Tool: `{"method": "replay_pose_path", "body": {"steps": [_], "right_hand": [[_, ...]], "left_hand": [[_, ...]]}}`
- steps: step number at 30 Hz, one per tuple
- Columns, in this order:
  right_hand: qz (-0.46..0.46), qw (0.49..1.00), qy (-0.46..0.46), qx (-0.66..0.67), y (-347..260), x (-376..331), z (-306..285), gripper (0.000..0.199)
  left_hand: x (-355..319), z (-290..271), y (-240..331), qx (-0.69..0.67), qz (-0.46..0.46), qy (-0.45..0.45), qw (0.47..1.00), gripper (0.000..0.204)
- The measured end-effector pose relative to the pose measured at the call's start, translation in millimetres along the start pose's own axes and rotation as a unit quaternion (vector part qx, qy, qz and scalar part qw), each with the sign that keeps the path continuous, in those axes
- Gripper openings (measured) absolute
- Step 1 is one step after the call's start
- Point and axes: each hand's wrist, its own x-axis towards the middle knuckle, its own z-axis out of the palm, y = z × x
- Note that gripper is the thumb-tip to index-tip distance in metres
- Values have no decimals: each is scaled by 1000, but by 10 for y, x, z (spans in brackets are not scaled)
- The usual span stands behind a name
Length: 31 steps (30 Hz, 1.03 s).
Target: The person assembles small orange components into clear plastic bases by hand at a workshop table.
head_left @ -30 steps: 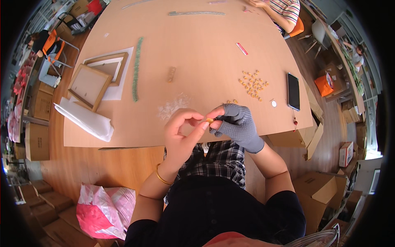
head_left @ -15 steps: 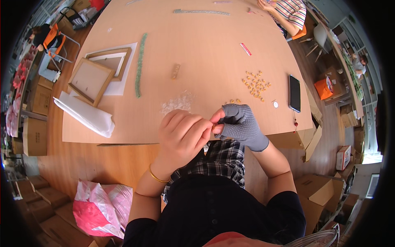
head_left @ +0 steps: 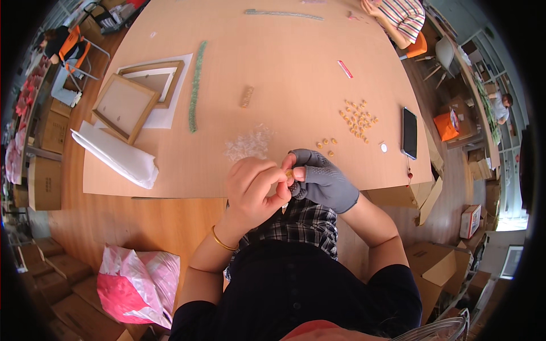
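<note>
Just past the table's near edge, my two hands meet over one small golden-yellow piece (head_left: 289,173), rounded and too small to make out fully. My bare left hand (head_left: 255,183), with a gold bangle at the wrist, pinches it from the left. From the right, my right hand (head_left: 325,181), in a grey dotted glove with bare fingertips, grips it between thumb and forefinger. Similar loose yellow pieces (head_left: 326,141) lie beyond the glove, and a larger cluster (head_left: 357,119) farther right. Crumpled clear plastic scraps (head_left: 248,145) lie beyond my left hand.
On the table (head_left: 273,62) lie wooden picture frames (head_left: 126,108), a folded white sheet (head_left: 116,159), a green strip (head_left: 197,88), a clear strip of amber pieces (head_left: 247,96), a white disc (head_left: 384,148) and a phone (head_left: 409,133). Another person (head_left: 401,20) sits at the far right.
Both hands have shifted slightly and turned, so the yellow piece between the fingertips now shows. More loose yellow pieces are visible beyond the glove. The whole view has moved a little.
</note>
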Motion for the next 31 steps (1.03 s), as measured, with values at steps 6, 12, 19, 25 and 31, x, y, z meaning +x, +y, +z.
{"method": "replay_pose_path", "body": {"steps": [6,12,19,25,31], "right_hand": [[-54,990,54,-116,-62,402,-213,14],[-203,867,201,-409,-471,1415,-776,13],[-209,655,268,-675,-599,2018,-902,14],[-154,734,227,-622,-627,1896,-916,16],[-176,730,203,-628,-769,1288,-1187,21]], "left_hand": [[-220,-11,-99,3,-57,20,998,20],[-506,155,-417,138,-86,-65,984,23],[-552,193,-436,149,-128,-92,976,21],[-564,195,-409,144,-143,-89,975,20],[-627,183,-464,174,-170,-95,965,21]]}}
